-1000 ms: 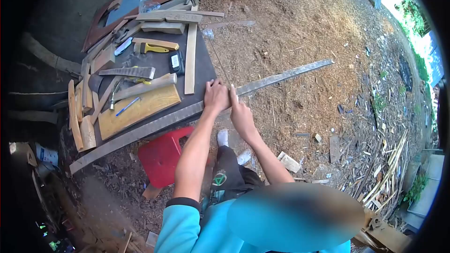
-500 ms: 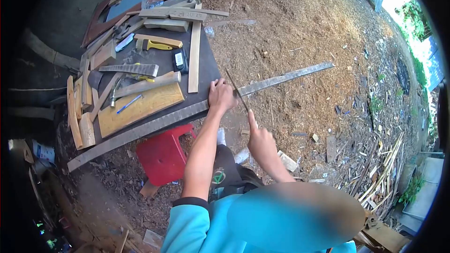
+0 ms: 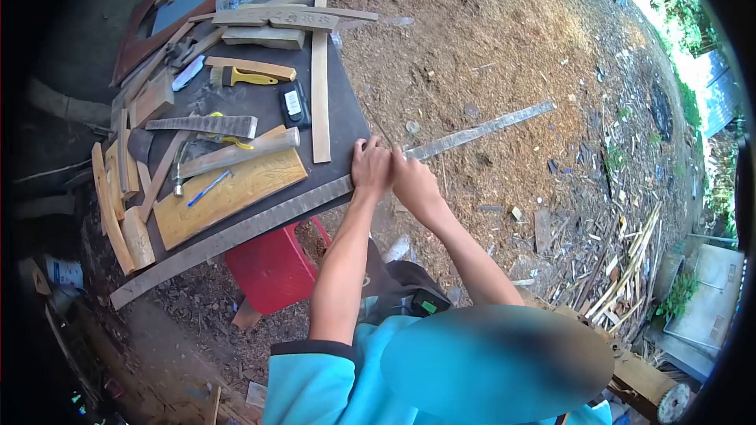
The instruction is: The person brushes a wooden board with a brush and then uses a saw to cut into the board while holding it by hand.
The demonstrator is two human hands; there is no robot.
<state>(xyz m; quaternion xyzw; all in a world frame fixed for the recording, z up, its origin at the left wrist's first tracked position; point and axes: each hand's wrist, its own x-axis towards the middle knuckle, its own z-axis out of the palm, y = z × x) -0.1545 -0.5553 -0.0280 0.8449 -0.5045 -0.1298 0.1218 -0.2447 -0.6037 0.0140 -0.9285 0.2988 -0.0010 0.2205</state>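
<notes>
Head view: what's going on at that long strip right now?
A person works at a long carved strip that lies along the near edge of a dark table and juts out over the sawdust ground. The left hand presses down on the strip at the table's corner. The right hand sits right beside it, also on the strip; any tool in it is too hidden to tell. Wooden offcuts, a yellow-handled brush and a hammer lie on the table.

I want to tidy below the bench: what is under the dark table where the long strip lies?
Under the table a red plastic stool shows beneath the near edge, standing on wood chips. The long strip and the tabletop cover whatever lies further in.
</notes>
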